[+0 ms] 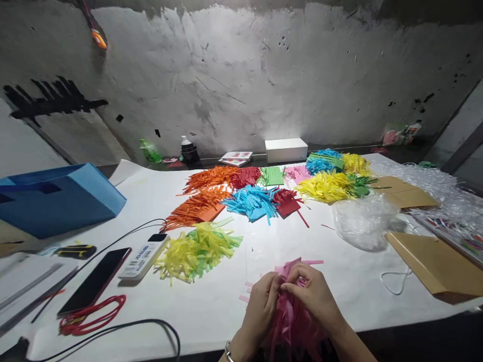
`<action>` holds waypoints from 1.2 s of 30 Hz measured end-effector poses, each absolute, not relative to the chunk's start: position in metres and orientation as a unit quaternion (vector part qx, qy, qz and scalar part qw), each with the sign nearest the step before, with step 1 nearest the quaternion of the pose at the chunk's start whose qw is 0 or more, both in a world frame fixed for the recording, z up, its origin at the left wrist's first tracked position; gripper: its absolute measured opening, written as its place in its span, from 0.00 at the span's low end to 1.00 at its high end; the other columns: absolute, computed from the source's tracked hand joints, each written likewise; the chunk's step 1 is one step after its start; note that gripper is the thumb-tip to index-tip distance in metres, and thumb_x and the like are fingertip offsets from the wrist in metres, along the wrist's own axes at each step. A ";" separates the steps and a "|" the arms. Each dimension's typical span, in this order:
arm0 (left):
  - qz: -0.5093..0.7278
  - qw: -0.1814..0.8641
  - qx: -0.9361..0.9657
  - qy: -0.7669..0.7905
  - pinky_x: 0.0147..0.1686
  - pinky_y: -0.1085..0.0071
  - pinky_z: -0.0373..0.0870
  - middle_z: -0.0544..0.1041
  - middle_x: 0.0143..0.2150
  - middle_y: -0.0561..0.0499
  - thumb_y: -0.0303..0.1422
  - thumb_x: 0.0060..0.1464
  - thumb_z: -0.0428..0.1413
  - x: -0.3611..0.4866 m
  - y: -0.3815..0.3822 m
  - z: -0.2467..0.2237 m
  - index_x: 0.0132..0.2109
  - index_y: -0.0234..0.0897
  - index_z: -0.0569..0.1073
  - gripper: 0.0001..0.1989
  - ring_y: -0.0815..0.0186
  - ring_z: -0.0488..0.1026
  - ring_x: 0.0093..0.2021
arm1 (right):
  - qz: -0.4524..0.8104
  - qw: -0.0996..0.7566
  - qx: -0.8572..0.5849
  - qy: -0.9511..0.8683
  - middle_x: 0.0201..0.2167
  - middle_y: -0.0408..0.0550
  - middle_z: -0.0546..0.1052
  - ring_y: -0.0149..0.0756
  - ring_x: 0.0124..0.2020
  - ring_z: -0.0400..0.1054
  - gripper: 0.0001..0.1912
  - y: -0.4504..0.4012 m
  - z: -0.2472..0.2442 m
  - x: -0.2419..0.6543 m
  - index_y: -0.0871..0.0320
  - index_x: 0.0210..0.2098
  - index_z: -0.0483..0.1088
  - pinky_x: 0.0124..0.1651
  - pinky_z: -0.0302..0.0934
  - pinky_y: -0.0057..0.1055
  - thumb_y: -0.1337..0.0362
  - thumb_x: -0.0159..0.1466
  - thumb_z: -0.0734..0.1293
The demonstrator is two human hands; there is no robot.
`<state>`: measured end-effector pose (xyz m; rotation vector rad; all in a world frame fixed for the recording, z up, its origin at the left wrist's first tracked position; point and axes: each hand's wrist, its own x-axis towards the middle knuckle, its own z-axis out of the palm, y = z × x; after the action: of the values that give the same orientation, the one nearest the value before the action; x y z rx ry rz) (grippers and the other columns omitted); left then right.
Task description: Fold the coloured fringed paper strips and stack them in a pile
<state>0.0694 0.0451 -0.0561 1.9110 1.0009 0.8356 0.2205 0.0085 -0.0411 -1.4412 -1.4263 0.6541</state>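
Grey wall [226, 85], white surface [211, 311], pink fringed paper [290, 322] in two hands

Scuffed plaster right across the top of the frame, black smears [56, 98] at upper left, a white box [286, 151] near the wall's foot! Down on the surface, orange, blue, red and yellow fringed bunches [251, 201] crowd the centre, clear plastic [366, 221] bulges at right, and a phone [94, 281] lies lower left. And bottom centre, there's the pink paper: left hand [262, 301] and right hand [317, 291] close together, fingers pinched on its upper part, strips spilling between the wrists.
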 end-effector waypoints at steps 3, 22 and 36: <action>0.320 0.388 0.772 0.389 0.33 0.68 0.64 0.73 0.30 0.49 0.41 0.69 0.41 0.064 0.052 -0.057 0.33 0.39 0.71 0.21 0.61 0.70 0.32 | 0.270 0.481 -0.584 -0.596 0.26 0.41 0.75 0.34 0.29 0.71 0.11 0.008 -0.034 0.229 0.56 0.24 0.69 0.32 0.65 0.28 0.68 0.62 0.70; 0.300 0.271 0.846 0.346 0.36 0.64 0.71 0.79 0.37 0.47 0.24 0.60 0.51 0.063 0.060 -0.045 0.42 0.39 0.74 0.09 0.58 0.75 0.37 | 0.100 0.403 -0.558 -0.719 0.38 0.52 0.74 0.48 0.39 0.65 0.14 0.004 -0.031 0.244 0.55 0.48 0.75 0.44 0.58 0.46 0.70 0.67 0.61; 0.467 0.080 0.860 0.189 0.38 0.66 0.70 0.76 0.37 0.47 0.20 0.62 0.53 0.069 0.060 -0.034 0.37 0.38 0.70 0.08 0.61 0.70 0.39 | 0.309 0.441 -0.582 -0.609 0.30 0.44 0.77 0.35 0.33 0.71 0.14 0.001 -0.020 0.247 0.56 0.31 0.75 0.38 0.62 0.28 0.61 0.69 0.61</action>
<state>0.0686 0.0604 -0.0339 2.5730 0.5649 1.3960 0.2473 0.0015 -0.0199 -1.4453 -1.5122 0.7662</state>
